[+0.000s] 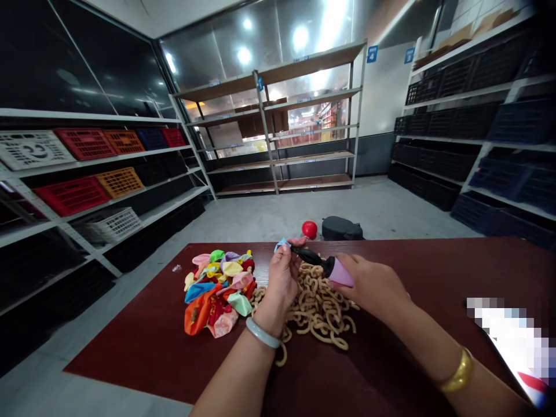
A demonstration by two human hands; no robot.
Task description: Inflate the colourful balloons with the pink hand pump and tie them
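My left hand (283, 275) pinches a light blue balloon (282, 243) by its neck, near the far edge of the table. My right hand (369, 284) is wrapped around the purple body of a balloon pump (341, 273). The pump's black tapered nozzle points left, and its tip is at the fingers of my left hand. Whether the tip sits inside the balloon's neck is hidden. Under both hands lies a heap of tan, curved, worm-like pieces (319, 304). To the left is a pile of flat balloons (219, 292) in many colours, one light green, one orange.
A dark red table (143, 341) spans the front, with a lit, blurred screen (512, 341) at its right. Beyond it are a round red balloon (309, 230) and a dark grey object (341, 228). Shelves with crates (82, 143) line the sides; a rack (264, 127) stands behind.
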